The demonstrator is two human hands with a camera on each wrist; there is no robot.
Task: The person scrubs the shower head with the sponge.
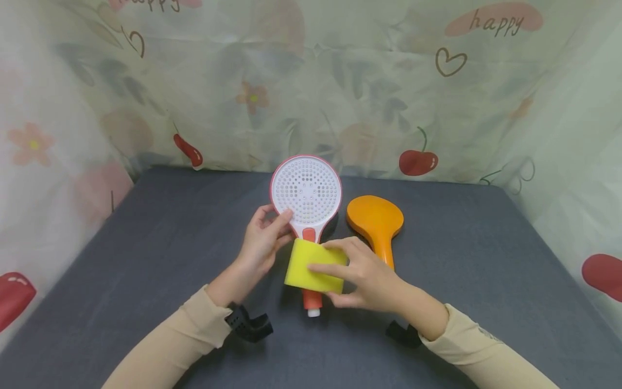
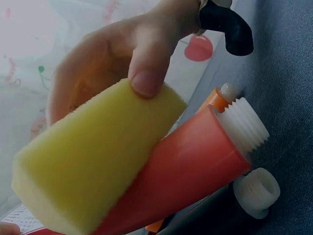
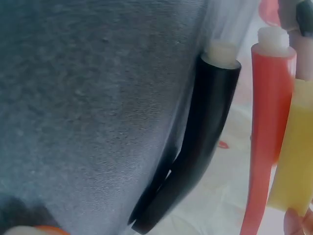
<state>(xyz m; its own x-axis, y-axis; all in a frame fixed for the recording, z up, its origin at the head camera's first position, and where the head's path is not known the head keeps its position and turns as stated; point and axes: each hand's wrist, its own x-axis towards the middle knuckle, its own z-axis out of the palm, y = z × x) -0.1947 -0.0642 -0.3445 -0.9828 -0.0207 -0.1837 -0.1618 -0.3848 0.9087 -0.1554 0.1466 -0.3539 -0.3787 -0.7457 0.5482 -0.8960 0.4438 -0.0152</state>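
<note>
Near the middle of the table, my left hand (image 1: 257, 243) grips a red handheld shower head (image 1: 311, 189) at the lower side of its round white spray face, thumb in front. The handle points toward me, its white threaded end (image 2: 247, 125) exposed. My right hand (image 1: 364, 278) holds a yellow sponge (image 1: 311, 265) by its right side, pressed along the front of the red handle (image 2: 181, 171). In the left wrist view the right thumb lies on the sponge's edge. Below the red handle, a black shower-head handle (image 3: 208, 112) shows in the right wrist view.
An orange shower head (image 1: 374, 219) lies face down on the dark grey table (image 1: 466, 259), just beyond my right hand and partly covered by it. A printed curtain (image 1: 316, 97) closes off the back and both sides. Black straps with mounts (image 1: 250, 323) sit at the wrists.
</note>
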